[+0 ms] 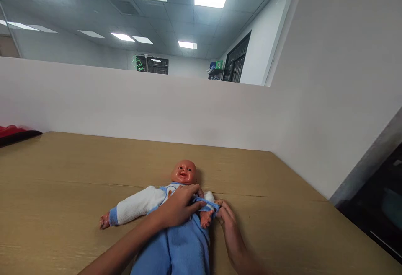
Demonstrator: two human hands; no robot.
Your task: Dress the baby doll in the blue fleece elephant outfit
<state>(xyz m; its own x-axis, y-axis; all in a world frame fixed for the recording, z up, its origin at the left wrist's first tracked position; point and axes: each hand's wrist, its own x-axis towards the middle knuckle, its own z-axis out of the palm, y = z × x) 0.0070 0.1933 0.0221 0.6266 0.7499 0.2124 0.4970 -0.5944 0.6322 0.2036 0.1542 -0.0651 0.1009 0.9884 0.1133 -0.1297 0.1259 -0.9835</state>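
Note:
A baby doll (184,172) lies on its back on the wooden table (63,174), head away from me. It wears a blue fleece outfit (180,247) with white sleeves (138,205). My left hand (179,205) lies over the doll's chest, fingers closed on the blue fabric near its shoulder. My right hand (225,214) pinches the blue edge of the outfit beside the doll's small hand (205,220), on the doll's right-hand side as I see it.
A white partition wall (125,103) runs along the table's far edge and turns down the right side. A red and black object (15,134) sits at the far left. A dark screen-like surface (377,208) stands beyond the table's right edge.

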